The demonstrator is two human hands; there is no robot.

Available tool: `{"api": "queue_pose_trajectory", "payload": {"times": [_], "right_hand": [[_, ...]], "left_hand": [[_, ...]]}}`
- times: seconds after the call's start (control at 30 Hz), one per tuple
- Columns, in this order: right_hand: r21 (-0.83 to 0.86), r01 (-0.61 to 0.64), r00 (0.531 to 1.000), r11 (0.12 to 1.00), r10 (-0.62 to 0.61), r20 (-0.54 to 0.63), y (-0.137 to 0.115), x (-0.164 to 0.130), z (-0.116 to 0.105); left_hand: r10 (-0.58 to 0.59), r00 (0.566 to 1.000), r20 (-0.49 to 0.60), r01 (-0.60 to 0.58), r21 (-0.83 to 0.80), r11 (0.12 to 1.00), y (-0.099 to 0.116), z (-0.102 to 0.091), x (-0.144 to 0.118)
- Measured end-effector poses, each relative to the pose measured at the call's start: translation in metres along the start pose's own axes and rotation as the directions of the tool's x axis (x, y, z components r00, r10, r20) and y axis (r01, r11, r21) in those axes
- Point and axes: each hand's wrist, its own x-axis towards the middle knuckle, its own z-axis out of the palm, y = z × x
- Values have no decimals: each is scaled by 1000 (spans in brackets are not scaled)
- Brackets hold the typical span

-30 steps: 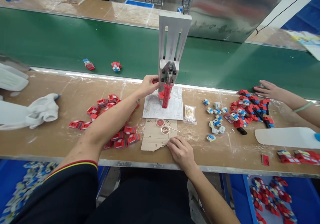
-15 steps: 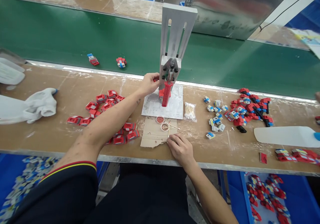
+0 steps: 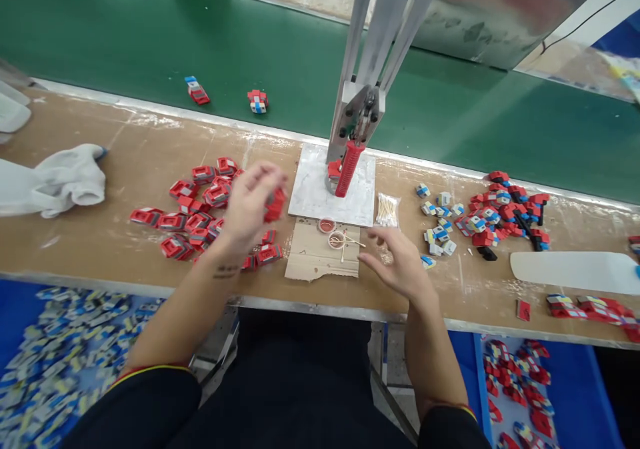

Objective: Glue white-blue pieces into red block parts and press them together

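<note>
My left hand [image 3: 253,202], blurred by motion, is closed on a red plastic toy part [image 3: 276,205] above the table, left of the press. My right hand [image 3: 397,262] is open, thumb and fingers apart, just right of the cardboard piece [image 3: 310,265]. Two small cups, one with red paint [image 3: 327,225] and one with cotton swabs [image 3: 337,239] across it, stand by the cardboard. Behind them rises a metal toggle press [image 3: 367,102] with a red handle [image 3: 350,169]; a red part [image 3: 334,169] sits beneath it. Several red toy car parts [image 3: 197,219] lie piled at left.
A bag of cotton swabs [image 3: 387,209] lies beside the press base [image 3: 310,192]. White-blue pieces [image 3: 440,232] and assembled red toys [image 3: 500,209] spread to the right. Behind runs a green conveyor belt [image 3: 150,49] carrying two toys. Blue bins [image 3: 575,382] stand below the table.
My left hand has moved from the press toward me and left, carrying a red part. My right hand has left the swab, lifted and opened to the right. The view has shifted.
</note>
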Motion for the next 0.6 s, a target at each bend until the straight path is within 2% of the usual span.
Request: {"api": "queue_pose_trajectory", "payload": {"times": [0.1, 0.17, 0.23, 0.33, 0.43, 0.6], "right_hand": [[15, -1, 984, 1000, -2, 177, 5, 29, 5], [48, 46, 974, 998, -55, 221, 3, 42, 12], [75, 125, 966, 989, -139, 220, -4, 50, 18], [107, 279, 931, 954, -296, 213, -13, 59, 26], [176, 336, 911, 925, -367, 189, -16, 62, 32], [217, 290, 935, 932, -324, 145, -8, 54, 36]], "left_hand": [[-166, 966, 198, 201, -168, 965, -17, 15, -25], [-181, 944, 275, 241, -202, 949, -28, 23, -26], [-130, 936, 327, 187, -152, 970, -35, 24, -21], [-23, 923, 385, 39, -34, 999, -37, 19, -20], [70, 941, 331, -61, -39, 997, -38, 18, -28], [179, 966, 187, -174, -42, 984, -49, 21, -50]]}}
